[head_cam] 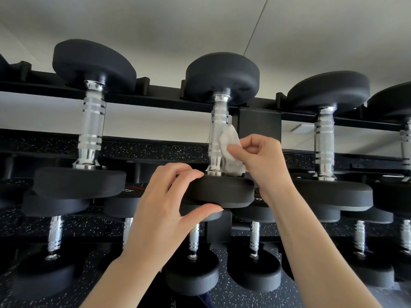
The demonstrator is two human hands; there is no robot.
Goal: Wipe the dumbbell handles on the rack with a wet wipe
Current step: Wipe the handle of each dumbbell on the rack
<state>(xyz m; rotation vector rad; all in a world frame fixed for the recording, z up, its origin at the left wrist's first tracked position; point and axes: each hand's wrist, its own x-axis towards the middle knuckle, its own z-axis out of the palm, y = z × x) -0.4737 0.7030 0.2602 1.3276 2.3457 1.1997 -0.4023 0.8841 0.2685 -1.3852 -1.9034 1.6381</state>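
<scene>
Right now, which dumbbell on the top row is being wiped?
The middle dumbbell: the right hand presses the wipe on its handle, and the left hand holds its near end.

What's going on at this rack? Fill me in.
A person is cleaning dumbbells on the top row of the rack. The right hand presses a white wet wipe against the chrome handle of the middle dumbbell, while the left hand grips that dumbbell's near head.
</scene>
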